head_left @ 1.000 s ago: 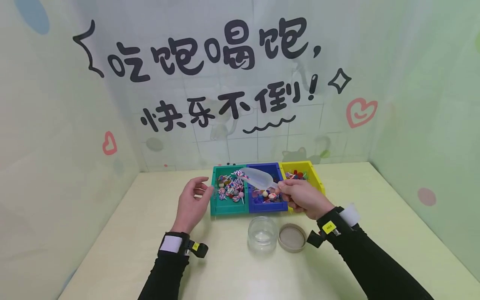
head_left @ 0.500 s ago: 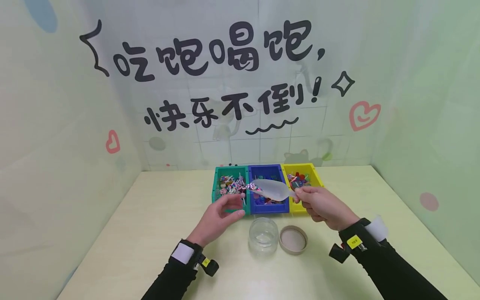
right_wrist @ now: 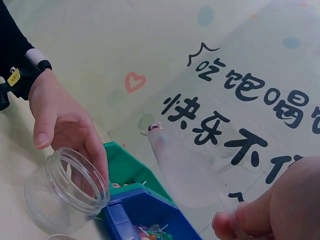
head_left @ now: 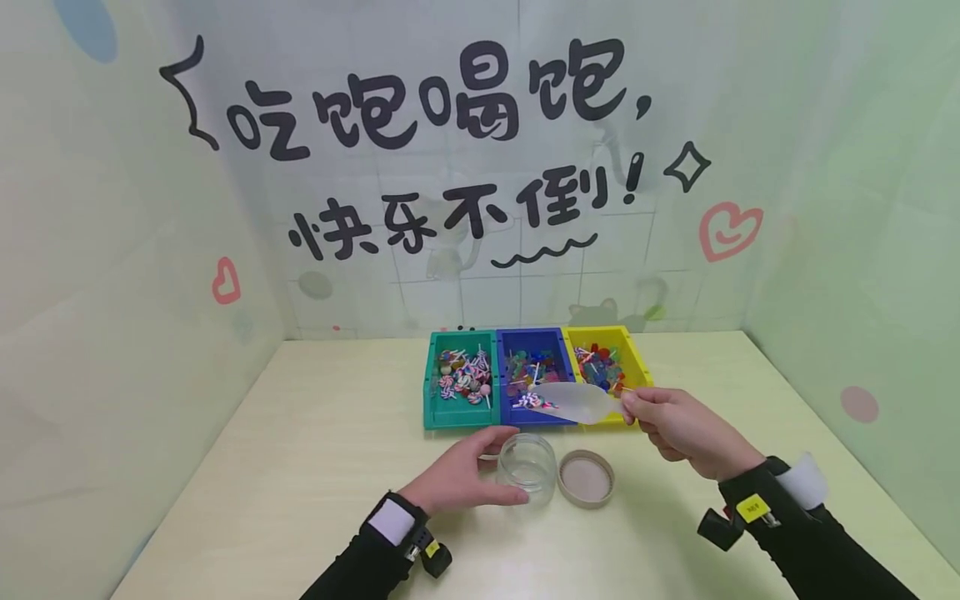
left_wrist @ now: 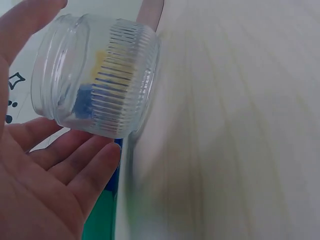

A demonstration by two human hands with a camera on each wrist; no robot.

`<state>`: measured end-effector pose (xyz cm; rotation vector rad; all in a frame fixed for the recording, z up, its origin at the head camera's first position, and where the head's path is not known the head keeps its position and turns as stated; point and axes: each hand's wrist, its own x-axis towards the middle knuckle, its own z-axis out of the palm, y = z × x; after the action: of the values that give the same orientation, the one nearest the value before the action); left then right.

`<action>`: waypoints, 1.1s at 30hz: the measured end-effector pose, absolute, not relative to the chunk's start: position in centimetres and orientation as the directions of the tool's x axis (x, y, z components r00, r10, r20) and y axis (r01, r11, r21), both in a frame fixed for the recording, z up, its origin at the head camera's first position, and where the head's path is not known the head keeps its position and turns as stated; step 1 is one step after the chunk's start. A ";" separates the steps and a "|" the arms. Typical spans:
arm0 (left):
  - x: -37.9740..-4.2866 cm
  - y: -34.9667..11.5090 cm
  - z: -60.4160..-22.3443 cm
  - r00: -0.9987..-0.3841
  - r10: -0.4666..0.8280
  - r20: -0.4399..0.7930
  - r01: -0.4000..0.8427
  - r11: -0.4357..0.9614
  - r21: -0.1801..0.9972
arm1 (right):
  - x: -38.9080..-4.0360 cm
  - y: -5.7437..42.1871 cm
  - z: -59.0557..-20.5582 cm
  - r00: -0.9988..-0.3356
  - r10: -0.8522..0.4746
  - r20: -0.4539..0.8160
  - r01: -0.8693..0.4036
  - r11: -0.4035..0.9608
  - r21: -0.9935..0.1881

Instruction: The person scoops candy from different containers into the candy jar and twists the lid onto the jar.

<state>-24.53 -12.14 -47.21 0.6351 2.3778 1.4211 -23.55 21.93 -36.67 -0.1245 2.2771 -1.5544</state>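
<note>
My right hand pinches the handle of a translucent plastic scoop and holds it over the front of the blue bin. Small striped candy-like pieces lie at the scoop's tip, which points left. A clear glass jar, without its lid, stands upright on the table. Around its left side my left hand is spread, thumb in front and fingers behind. In the left wrist view, the ribbed jar sits between the thumb and the loosely bent fingers, which lie close to the glass.
A round lid lies just right of the jar. The teal bin, blue bin and yellow bin stand in a row behind it, all holding small colourful pieces. Printed walls enclose the table at the back and sides.
My right hand has carried the loaded scoop rightward and nearer, from over the teal and blue bins. My left hand has moved from beside the teal bin to the jar's left side.
</note>
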 end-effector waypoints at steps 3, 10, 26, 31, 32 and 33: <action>-24.5 -11.9 -47.2 -0.859 0.511 -0.033 0.223 0.433 0.873 | -23.3 22.4 -36.7 -0.925 -0.278 -0.260 0.132 0.406 -0.904; -24.6 -11.7 -47.1 -0.862 0.507 -0.022 0.231 0.431 0.872 | -23.0 22.4 -36.2 -0.925 -0.289 -0.247 0.076 0.494 -0.866; -24.3 -11.5 -47.1 -0.859 0.509 -0.058 0.194 0.428 0.883 | -22.4 20.5 -34.5 -0.940 -0.294 -0.170 -0.057 0.630 -0.774; -24.4 -11.5 -47.1 -0.859 0.508 -0.062 0.191 0.430 0.882 | -22.3 20.6 -34.3 -0.943 -0.284 -0.172 -0.052 0.636 -0.770; -24.4 -11.5 -47.1 -0.859 0.508 -0.064 0.189 0.431 0.882 | -22.3 20.6 -34.3 -0.944 -0.282 -0.169 -0.054 0.639 -0.767; -24.4 -11.5 -47.1 -0.859 0.508 -0.063 0.189 0.431 0.882 | -22.3 20.6 -34.2 -0.945 -0.280 -0.168 -0.053 0.640 -0.766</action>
<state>-24.37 -11.51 -47.07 0.5988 2.3686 1.3997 -22.32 20.62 -34.24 -0.2697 2.5903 -1.1973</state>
